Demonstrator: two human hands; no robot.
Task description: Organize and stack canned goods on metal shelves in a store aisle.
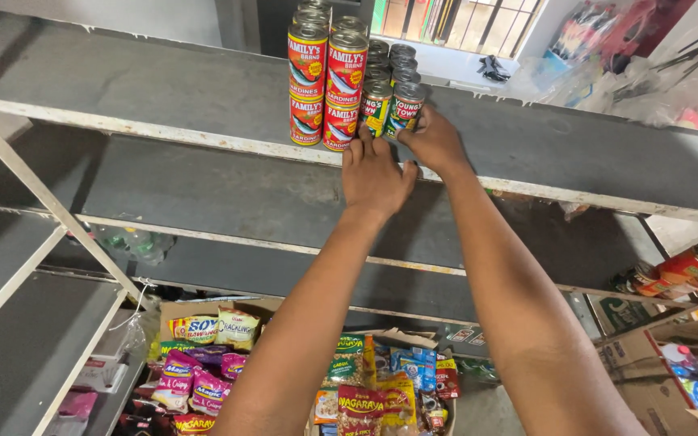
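Both my arms reach up to the top grey metal shelf [163, 97]. My left hand [375, 173] rests at the shelf's front edge, fingertips touching a green-and-yellow can [376, 105]. My right hand [434, 141] grips the neighbouring green-and-yellow can [406, 105] from its right side. To the left of these stand stacked red cans [325, 81], two high, in rows. More silver-topped cans [393, 60] line up behind.
Lower grey shelves [203, 194] step down below. Boxes of colourful snack packets [203, 363] sit on the floor, with more packets [381, 387] between my arms. A cardboard box [672, 363] and canned goods [680, 270] lie at right. Plastic bags [632, 73] hang at top right.
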